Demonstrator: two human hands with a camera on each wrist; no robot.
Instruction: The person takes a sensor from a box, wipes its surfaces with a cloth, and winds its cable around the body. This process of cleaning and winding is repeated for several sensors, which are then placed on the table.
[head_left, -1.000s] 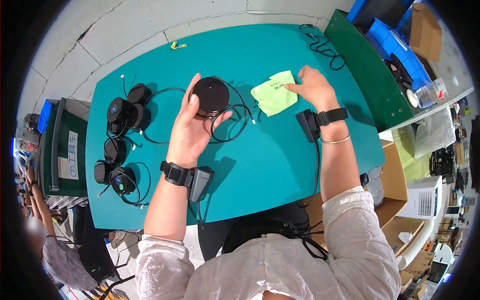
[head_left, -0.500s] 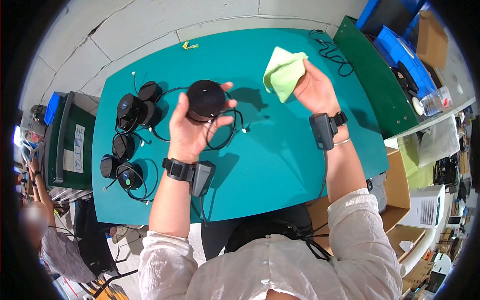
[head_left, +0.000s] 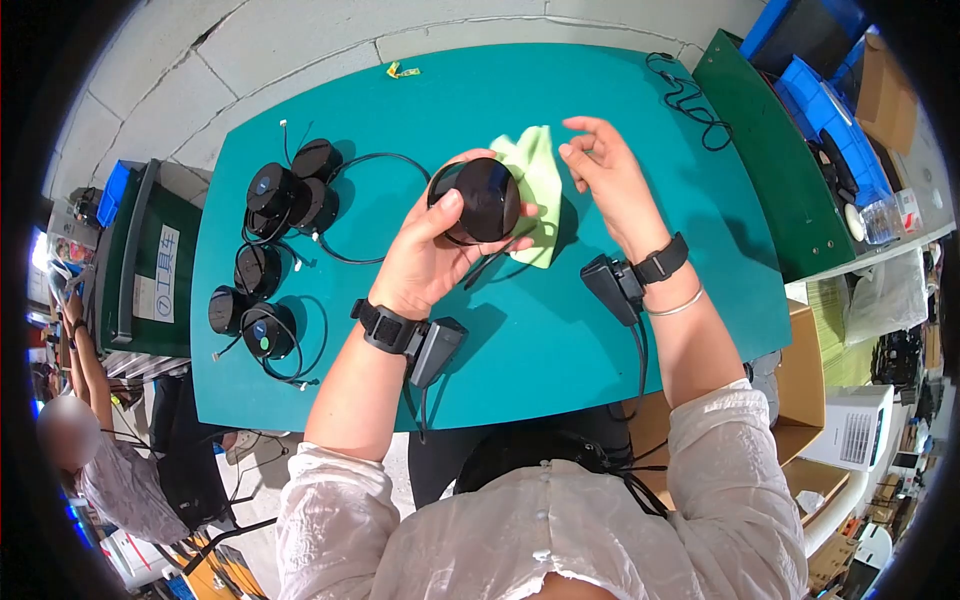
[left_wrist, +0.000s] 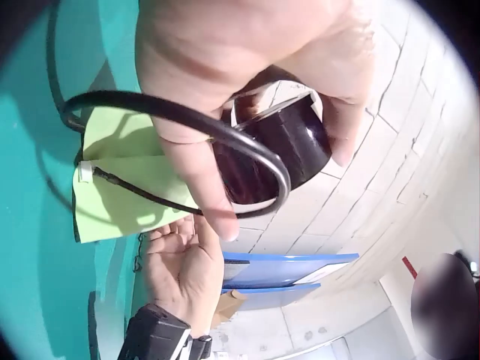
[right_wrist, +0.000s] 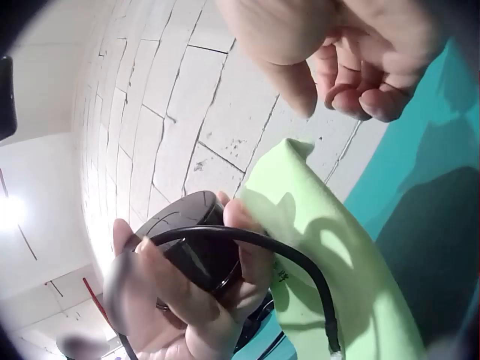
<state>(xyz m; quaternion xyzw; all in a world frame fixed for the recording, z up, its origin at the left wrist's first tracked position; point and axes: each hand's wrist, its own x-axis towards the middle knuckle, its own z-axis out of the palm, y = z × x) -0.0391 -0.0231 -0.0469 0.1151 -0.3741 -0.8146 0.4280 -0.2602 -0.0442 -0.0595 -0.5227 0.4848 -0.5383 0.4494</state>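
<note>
A round black device [head_left: 488, 200] with a cable is gripped in the left hand [head_left: 425, 250], thumb on its near side and fingers around it. A light green cloth [head_left: 540, 190] hangs just beyond that hand's fingers; whether they hold it cannot be told. The right hand [head_left: 615, 190] is raised to the right of the cloth, fingers loosely bent and holding nothing. In the right wrist view, a gap separates its fingertips from the cloth [right_wrist: 322, 247]. The cable [left_wrist: 202, 124] loops past the left fingers in the left wrist view.
Several black round devices [head_left: 268, 330] with cables lie on the left of the green table [head_left: 520, 370]. A coiled black cable [head_left: 690, 100] is at the back right, a yellow scrap [head_left: 403, 71] at the back edge. A green cabinet [head_left: 765, 160] borders the right side.
The right hand first lifted the cloth off the table, then let it go beside the left hand. The left hand moved right with the device, which has turned.
</note>
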